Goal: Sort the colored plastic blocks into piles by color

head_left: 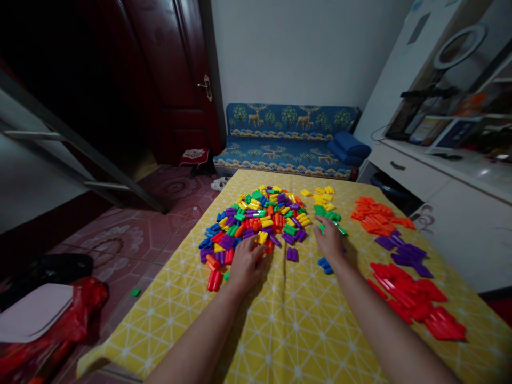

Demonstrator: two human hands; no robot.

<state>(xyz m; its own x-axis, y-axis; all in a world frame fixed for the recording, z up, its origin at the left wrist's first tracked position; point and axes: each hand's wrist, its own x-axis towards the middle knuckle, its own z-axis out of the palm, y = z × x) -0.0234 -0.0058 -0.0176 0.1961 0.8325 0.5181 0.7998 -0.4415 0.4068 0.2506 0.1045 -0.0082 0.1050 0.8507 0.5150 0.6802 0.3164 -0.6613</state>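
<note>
Shiny plastic toy blocks in mixed colours form a large pile (256, 216) on the table. At the near edge of this pile is my left hand (245, 264), fingers apart and bent down, thumb away from them, beside yellow and orange blocks. My right hand (330, 239) is closed at the small green group (326, 213), with a green block (321, 228) at its fingertips. Its palm side is hidden. Just below that hand lie a few blue blocks (325, 265). A purple block (292, 254) sits alone between both hands.
Yellow blocks (323, 197) lie behind the green ones. Along the right are orange (372, 216), purple (408, 255) and red groups (416, 298). A yellow patterned cloth (296, 325) covers the table. One green block (136, 293) is on the floor; a blue sofa (280, 149) stands behind.
</note>
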